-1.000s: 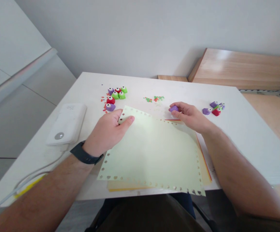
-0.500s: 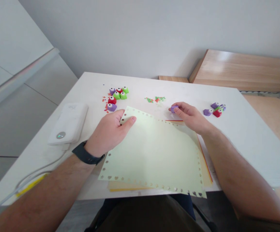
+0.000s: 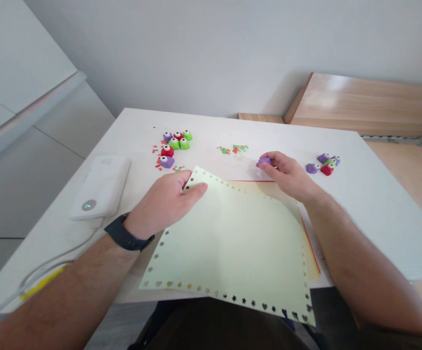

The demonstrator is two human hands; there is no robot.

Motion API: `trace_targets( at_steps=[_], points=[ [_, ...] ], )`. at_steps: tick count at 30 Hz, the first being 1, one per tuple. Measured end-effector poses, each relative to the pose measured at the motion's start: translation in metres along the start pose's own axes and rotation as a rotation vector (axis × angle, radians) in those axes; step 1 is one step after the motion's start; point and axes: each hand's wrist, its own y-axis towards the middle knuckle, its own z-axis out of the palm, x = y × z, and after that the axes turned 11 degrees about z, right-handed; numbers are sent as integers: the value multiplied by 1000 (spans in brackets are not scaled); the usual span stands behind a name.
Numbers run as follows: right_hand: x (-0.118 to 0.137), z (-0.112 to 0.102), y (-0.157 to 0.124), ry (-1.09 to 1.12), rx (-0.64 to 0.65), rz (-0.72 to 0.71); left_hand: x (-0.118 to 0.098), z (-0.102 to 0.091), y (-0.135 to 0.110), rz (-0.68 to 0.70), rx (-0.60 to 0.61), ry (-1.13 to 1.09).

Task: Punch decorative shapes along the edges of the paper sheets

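My left hand (image 3: 165, 199) pinches the upper left corner of a pale green paper sheet (image 3: 228, 243), thumb on top. Small star and heart holes run along the sheet's edges. In my right hand (image 3: 285, 172) is a purple craft punch (image 3: 264, 161), held between thumb and fingers just beyond the sheet's upper right side. Under the green sheet lie yellowish paper (image 3: 254, 186) and a red-edged sheet, mostly covered. Purple, red and green punches (image 3: 174, 143) stand in a group at the back left; several more punches (image 3: 326, 166) sit to the right of my right hand.
Green and orange paper bits (image 3: 232, 149) lie at the table's back middle, and red bits (image 3: 156, 156) by the left punches. A white power bank (image 3: 103, 187) with a cable (image 3: 67, 251) is on the left. Behind the white table (image 3: 371, 214) is a wall.
The green sheet has shifted down toward me, its lower edge now hanging past the table's front edge. My left hand moved slightly with it. My right hand still holds the purple punch.
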Motion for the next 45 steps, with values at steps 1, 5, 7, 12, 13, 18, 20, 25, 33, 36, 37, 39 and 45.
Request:
trace_targets(
  at_steps=[1, 5, 7, 12, 13, 18, 20, 25, 33, 36, 37, 39, 45],
  points=[
    [0, 0, 0, 5, -1, -3, 0, 0, 0, 20, 24, 10],
    [0, 0, 0, 30, 8, -12, 3, 1, -1, 36, 114, 38],
    [2, 0, -1, 57, 13, -8, 5, 2, -1, 29, 143, 51],
    [10, 0, -4, 230, 52, 102, 6, 3, -1, 17, 158, 54],
    [11, 0, -5, 284, 65, 129, 6, 3, -1, 16, 158, 50],
    [16, 0, -6, 512, 133, 243, 3, 2, 0, 15, 142, 51],
    [17, 1, -6, 532, 135, 272, 2, 2, -1, 14, 138, 56],
    [18, 2, -5, 525, 134, 302, 2, 2, -2, 20, 134, 39],
    [19, 1, -1, 676, 176, 377, 3, 3, -1, 22, 127, 41],
    [21, 0, -1, 683, 164, 411, 2, 3, -1, 25, 123, 55],
    [21, 0, -2, 678, 161, 419, 2, 3, -1, 25, 122, 58],
    [22, 0, -2, 664, 160, 433, 2, 3, -2, 25, 118, 61],
    [23, -2, -3, 622, 171, 460, 2, 4, -2, 32, 123, 58]
  ],
)
